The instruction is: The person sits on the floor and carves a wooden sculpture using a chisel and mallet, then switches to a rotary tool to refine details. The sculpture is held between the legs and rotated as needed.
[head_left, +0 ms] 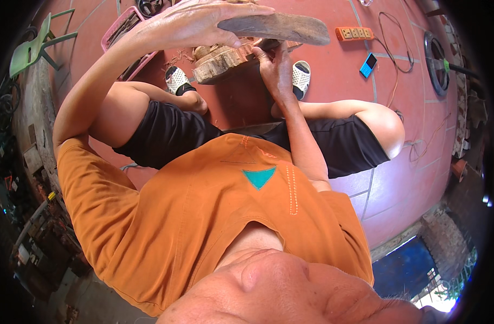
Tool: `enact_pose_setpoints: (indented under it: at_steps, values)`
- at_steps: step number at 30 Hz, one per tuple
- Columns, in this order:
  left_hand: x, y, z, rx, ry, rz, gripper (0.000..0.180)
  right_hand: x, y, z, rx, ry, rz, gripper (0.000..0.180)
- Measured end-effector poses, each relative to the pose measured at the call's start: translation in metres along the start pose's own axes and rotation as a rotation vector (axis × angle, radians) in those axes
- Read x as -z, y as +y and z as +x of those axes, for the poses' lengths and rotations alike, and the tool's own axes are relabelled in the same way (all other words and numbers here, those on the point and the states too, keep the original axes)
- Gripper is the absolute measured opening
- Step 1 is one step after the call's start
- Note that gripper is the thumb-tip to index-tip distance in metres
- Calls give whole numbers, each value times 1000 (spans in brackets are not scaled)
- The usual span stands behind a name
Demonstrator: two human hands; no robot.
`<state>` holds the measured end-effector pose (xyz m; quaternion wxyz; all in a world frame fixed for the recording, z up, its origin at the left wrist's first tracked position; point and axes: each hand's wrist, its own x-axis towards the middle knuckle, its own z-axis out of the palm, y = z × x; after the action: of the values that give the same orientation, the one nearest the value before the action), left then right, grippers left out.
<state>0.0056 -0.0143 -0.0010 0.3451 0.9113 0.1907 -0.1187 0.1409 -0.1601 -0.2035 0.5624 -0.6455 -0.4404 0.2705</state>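
My left hand point(195, 24) reaches in from the left above a wooden block, its fingers along the top edge of a long, flat, grey-brown blade-shaped piece point(290, 28) and its thumb below. The piece has a rounded right end; whether it is wood or metal is unclear. Just under it, my right hand point(275, 67) is closed at the right of the block, thumb up, around a small dark thing mostly hidden by the fingers. The thick, rough-edged wooden block point(220, 63) stands low between my feet, partly covered by the hands and the flat piece.
A pink basket point(107, 40) with sticks in it stands at the far left, beyond it a green chair point(33, 54). On the red tiled floor at right lie an orange power strip point(354, 34) with its cord, a blue phone point(368, 65) and a wheel point(436, 62).
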Motion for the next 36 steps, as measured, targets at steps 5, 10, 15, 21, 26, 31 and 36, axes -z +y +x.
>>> enact_pose_setpoints:
  at_steps: [5, 10, 15, 21, 26, 31, 36]
  values:
    - [1, -1, -2, -53, 25, 13, 68, -2, 10, 2, 25, -22, 9, 31]
    - [-2, -12, 0, -71, 9, 0, 72, -3, 11, 6, 6, -13, -1, 34]
    - [1, 3, 0, 77, -68, 52, 77, -4, -1, 3, -54, -1, 22, 25]
    - [-42, -14, -3, 34, 226, 59, 81, -5, 11, 11, -80, -43, 139, 20]
    - [-65, -7, -2, 112, 258, -180, 81, 3, 12, 14, -72, -60, 90, 23]
    - [-70, 0, -6, 291, 197, -713, 54, 11, 9, 14, -82, -55, 59, 25]
    - [-98, -5, -40, 245, 547, -962, 45, 13, 9, 14, -65, -89, -15, 27]
